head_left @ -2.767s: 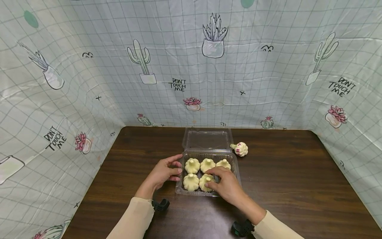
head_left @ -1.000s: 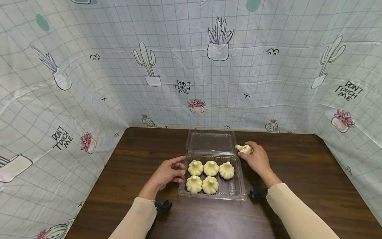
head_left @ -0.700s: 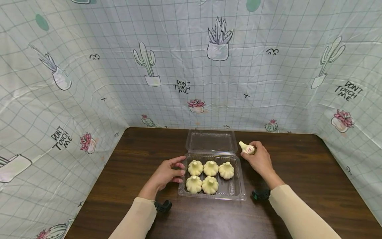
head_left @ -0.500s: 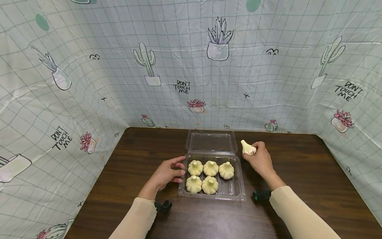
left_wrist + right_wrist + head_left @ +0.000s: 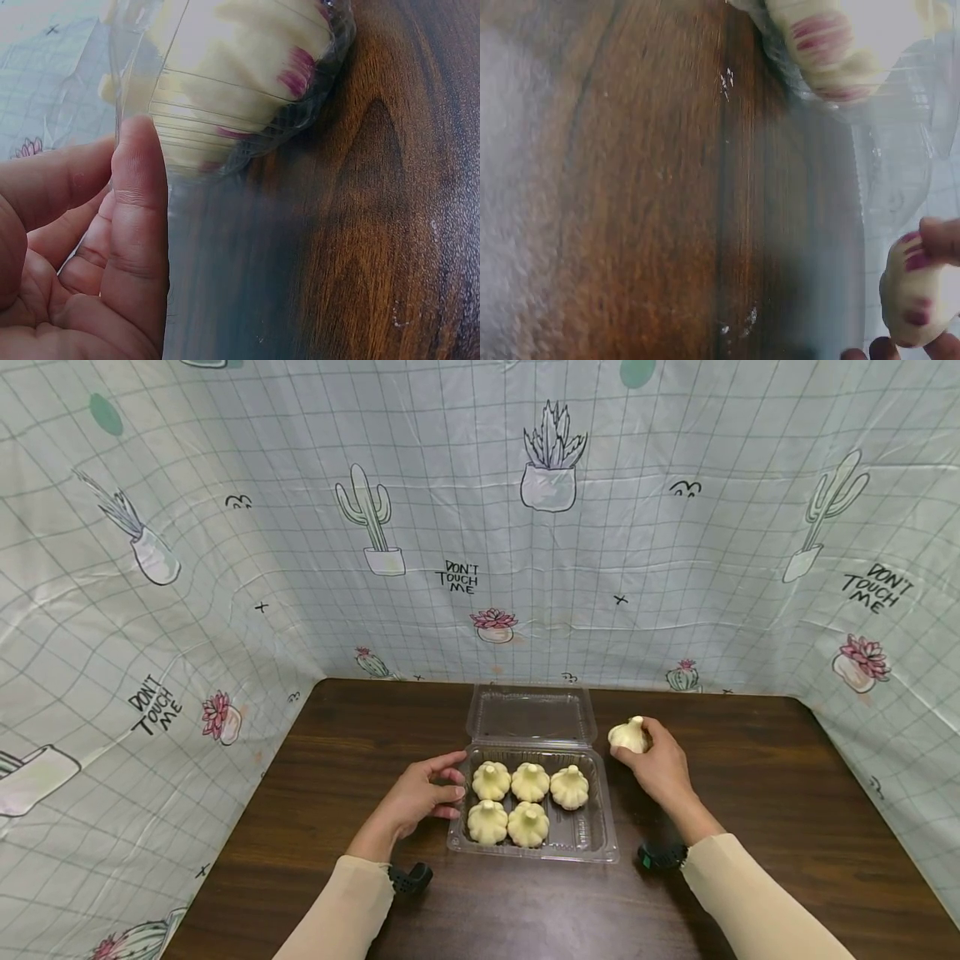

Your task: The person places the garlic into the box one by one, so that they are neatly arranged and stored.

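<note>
In the head view a clear plastic container stands open on the table, its lid folded back. Several pale garlic bulbs sit in it, stems up, and the front right space is bare. My left hand pinches the container's left rim; in the left wrist view the thumb lies against the clear wall. To the right of the lid, my right hand holds another garlic bulb with its stem up. Purple streaks show on this held bulb in the right wrist view.
The dark wooden table extends to both sides of the container. A patterned curtain with cactus drawings rises behind the table and along its sides. A dark strap is on the right wrist, another on the left.
My right hand left the bulbs in the container, took hold of the loose garlic bulb by the lid and turned it from lying on its side to stem up. The left hand stays at the rim.
</note>
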`<state>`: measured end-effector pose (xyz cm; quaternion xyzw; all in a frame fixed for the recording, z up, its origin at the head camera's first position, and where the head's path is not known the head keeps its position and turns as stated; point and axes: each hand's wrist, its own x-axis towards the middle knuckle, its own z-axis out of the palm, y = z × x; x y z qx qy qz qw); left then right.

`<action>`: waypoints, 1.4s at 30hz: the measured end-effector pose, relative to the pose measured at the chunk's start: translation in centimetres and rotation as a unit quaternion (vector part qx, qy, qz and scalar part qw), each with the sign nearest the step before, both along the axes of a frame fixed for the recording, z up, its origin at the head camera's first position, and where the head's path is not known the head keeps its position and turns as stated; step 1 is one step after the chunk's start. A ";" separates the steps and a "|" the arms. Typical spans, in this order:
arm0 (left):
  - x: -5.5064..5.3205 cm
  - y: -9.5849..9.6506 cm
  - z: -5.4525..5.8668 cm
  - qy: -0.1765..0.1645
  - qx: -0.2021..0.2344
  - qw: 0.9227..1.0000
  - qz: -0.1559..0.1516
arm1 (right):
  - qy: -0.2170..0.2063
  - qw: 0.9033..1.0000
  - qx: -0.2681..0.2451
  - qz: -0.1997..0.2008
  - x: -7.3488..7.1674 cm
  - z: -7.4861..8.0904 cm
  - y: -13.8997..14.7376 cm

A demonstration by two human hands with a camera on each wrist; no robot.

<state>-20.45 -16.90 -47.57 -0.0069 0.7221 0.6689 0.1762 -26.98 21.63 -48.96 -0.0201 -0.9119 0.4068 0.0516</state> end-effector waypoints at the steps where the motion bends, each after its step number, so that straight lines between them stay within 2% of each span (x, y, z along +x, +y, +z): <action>1: 0.0 0.0 0.0 0.000 0.000 1.000 0.000 | 0.004 1.000 -0.005 -0.003 0.1 0.0 0.0; 9: 0.0 0.0 -0.1 -0.002 0.001 1.000 0.003 | 0.024 0.999 -0.018 -0.039 0.5 -0.1 -0.2; 18: 0.0 0.0 0.0 -0.002 0.000 1.000 0.001 | 0.036 0.997 -0.020 -0.067 1.3 0.6 -0.3; 42: 0.0 0.1 0.1 -0.003 0.003 1.000 0.002 | 0.077 0.997 0.001 -0.030 4.0 2.9 -1.0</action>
